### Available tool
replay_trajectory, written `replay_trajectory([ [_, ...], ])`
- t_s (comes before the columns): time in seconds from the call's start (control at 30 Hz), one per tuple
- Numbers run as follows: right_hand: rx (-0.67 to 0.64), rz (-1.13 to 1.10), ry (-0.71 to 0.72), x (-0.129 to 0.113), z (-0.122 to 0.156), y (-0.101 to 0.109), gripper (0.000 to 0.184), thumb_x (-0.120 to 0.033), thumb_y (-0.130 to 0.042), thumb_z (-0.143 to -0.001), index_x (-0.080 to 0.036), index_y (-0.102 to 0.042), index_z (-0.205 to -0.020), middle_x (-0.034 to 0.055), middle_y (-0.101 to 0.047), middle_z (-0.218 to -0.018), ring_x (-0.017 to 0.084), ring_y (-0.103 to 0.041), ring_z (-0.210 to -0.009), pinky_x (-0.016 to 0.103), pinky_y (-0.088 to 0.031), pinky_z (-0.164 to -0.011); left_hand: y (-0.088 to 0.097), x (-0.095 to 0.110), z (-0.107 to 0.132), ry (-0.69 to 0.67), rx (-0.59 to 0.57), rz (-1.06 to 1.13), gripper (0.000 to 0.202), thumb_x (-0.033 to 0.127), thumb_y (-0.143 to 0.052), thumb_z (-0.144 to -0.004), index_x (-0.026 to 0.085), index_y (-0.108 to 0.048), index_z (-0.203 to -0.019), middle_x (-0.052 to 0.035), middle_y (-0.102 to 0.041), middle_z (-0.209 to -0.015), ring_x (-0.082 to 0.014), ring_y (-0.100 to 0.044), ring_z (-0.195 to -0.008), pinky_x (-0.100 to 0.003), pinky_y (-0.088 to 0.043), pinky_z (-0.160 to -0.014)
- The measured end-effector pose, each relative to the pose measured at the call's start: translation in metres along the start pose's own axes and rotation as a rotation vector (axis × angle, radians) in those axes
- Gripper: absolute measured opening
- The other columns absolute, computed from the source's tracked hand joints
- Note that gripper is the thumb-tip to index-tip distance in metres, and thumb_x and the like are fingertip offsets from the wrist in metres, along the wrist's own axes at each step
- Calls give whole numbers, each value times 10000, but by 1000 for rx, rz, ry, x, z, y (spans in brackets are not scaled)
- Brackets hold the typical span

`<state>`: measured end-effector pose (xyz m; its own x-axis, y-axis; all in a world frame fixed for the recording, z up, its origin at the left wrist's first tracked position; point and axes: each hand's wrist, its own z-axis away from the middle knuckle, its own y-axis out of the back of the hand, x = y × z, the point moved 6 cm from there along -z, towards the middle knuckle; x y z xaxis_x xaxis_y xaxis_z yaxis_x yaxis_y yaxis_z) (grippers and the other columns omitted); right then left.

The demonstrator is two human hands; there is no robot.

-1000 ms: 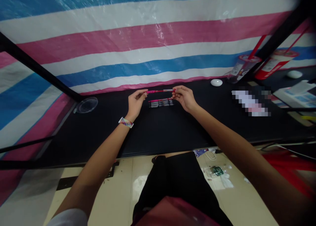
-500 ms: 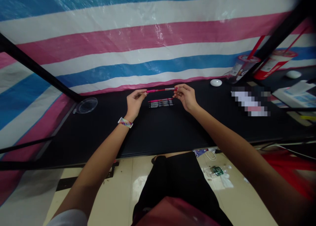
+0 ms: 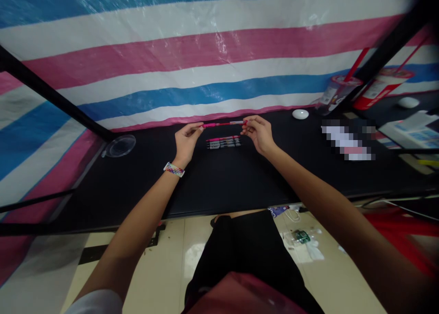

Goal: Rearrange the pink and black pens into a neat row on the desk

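Observation:
A red and pink pen is stretched level between my two hands, near the back of the black table. My left hand pinches its pink end between thumb and fingertips. At the other end, my right hand has its fingers closed on the pen's tip, partly covering it. Just in front of this pen lies a row of several pens, side by side and parallel to it; the rearmost is pink and the others look grey or clear with dark ends.
A round clear lid lies at the back left. On the right are a white oval object, a clear cup with a red straw and a red-and-white cup. A striped sheet hangs behind the table, between dark posts.
Almost nothing differs. Both hands keep hold of the red and pink pen, which sits very slightly higher in view; the row of pens lies as before.

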<state>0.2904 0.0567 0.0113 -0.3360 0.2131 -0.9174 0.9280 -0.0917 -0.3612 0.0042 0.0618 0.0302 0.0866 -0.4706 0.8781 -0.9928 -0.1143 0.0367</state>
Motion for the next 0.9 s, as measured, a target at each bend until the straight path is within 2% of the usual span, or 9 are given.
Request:
replay_trajectory([
  [0.3,21,37,9,-1,0,1,67,-270,-725,-811,-254,-706,-873,2,-653,-722,169,-634,-686,374,-618,-751,0,0,0,-31,-2,8,148,278,-862,-887,270,-864,-1035,-51,-857,-1018,-199,-795,-938,-387,-645,-911],
  [0.6,20,-12,9,-2,0,1,81,-229,-710,-773,-240,-745,-845,9,-666,-700,161,-636,-668,353,-600,-718,1,1,0,-5,11,-8,165,319,-870,-869,271,-862,-1026,-49,-861,-1021,-208,-787,-943,-401,-652,-928],
  [0.8,2,43,4,-1,2,0,91,-260,-718,-794,-258,-736,-883,-1,-675,-731,163,-649,-680,368,-620,-745,-3,5,3,-7,-26,-30,174,347,-851,-891,259,-853,-1042,-65,-858,-1048,-223,-796,-981,-412,-646,-938],
  [0.9,-78,61,-28,2,6,-8,135,-295,-778,-784,-257,-740,-908,4,-705,-758,176,-683,-710,389,-636,-773,-9,8,5,5,-109,-43,187,380,-841,-911,238,-842,-1032,-67,-854,-983,-222,-801,-940,-406,-633,-932],
])
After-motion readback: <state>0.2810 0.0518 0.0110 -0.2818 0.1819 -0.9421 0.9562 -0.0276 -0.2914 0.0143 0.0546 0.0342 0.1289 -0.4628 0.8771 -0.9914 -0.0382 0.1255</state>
